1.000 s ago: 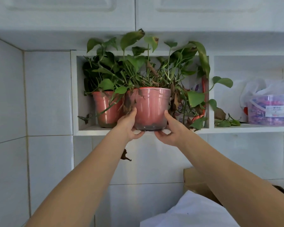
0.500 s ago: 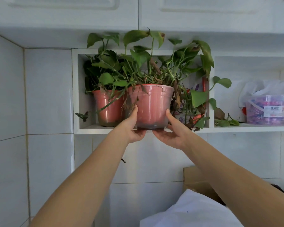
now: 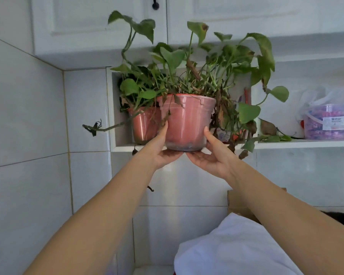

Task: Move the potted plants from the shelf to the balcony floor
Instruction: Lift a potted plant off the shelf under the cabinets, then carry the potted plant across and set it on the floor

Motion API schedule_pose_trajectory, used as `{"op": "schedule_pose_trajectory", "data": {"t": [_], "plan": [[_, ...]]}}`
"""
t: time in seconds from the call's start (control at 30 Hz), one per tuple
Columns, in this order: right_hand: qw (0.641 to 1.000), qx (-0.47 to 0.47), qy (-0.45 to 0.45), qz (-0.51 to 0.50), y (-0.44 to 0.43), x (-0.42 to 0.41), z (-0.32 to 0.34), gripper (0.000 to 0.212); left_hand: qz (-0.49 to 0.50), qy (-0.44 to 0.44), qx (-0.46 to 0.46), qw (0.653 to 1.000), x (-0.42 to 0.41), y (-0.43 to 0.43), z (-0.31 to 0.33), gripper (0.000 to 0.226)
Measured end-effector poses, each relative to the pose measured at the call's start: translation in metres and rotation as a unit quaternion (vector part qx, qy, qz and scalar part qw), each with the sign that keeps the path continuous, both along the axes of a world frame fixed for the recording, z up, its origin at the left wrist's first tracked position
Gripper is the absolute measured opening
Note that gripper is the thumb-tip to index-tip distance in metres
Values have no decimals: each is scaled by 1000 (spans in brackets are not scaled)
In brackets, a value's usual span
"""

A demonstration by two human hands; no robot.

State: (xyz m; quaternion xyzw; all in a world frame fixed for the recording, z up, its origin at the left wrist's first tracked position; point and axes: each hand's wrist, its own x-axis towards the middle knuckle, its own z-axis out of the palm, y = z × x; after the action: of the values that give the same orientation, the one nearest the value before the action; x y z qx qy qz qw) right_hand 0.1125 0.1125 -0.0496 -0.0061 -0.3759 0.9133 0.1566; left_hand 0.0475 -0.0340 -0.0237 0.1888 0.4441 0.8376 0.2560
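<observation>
A pink plastic pot [image 3: 187,122] with a leafy green trailing plant is held in front of the white shelf [image 3: 123,149]. My left hand [image 3: 159,151] cups its lower left side and base. My right hand [image 3: 213,155] cups its lower right side and base. The pot's base sits at the shelf's front edge, mostly clear of it. A second pink potted plant [image 3: 144,126] stands behind it, at the left inside the shelf niche, partly hidden by the held pot.
White cabinet doors [image 3: 99,22] with a black knob hang just above the leaves. A clear tub of colourful items [image 3: 329,122] under a plastic bag sits on the shelf to the right. A cardboard box [image 3: 238,203] and white cloth [image 3: 234,247] lie below.
Both hands have slid further under the pot and drawn it forward off the shelf toward me. Its leaves have risen in front of the cabinet doors.
</observation>
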Motion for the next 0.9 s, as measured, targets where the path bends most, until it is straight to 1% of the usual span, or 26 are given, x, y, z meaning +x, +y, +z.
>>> {"op": "schedule_pose_trajectory", "data": {"t": [0.13, 0.27, 0.4, 0.47, 0.57, 0.63, 0.73, 0.83, 0.9], "plan": [[999, 1, 8, 54, -11, 40, -9, 63, 30, 0, 14, 999, 51, -17, -14, 56], [992, -3, -2, 129, -23, 92, -25, 57, 105, 10, 5, 994, 120, -37, -38, 54], [983, 0, -50, 177, -47, 141, -47, 63, 187, 10, -10, 982, 193, -66, -66, 47], [975, -15, -60, 212, -61, 164, -59, 66, 205, 1, 9, 979, 228, -81, -79, 44], [958, -35, -67, 276, -87, 202, -80, 65, 244, -7, 7, 970, 282, -111, -100, 44], [943, -37, -74, 323, -112, 230, -93, 63, 272, -10, 8, 962, 317, -138, -114, 46], [922, -33, -91, 376, -156, 265, -111, 65, 310, -3, 6, 951, 368, -179, -132, 46], [904, -9, -85, 418, -206, 296, -123, 70, 347, -14, 24, 937, 418, -222, -141, 58], [887, 4, -80, 455, -248, 319, -129, 79, 389, -8, 20, 921, 455, -257, -145, 65]]}}
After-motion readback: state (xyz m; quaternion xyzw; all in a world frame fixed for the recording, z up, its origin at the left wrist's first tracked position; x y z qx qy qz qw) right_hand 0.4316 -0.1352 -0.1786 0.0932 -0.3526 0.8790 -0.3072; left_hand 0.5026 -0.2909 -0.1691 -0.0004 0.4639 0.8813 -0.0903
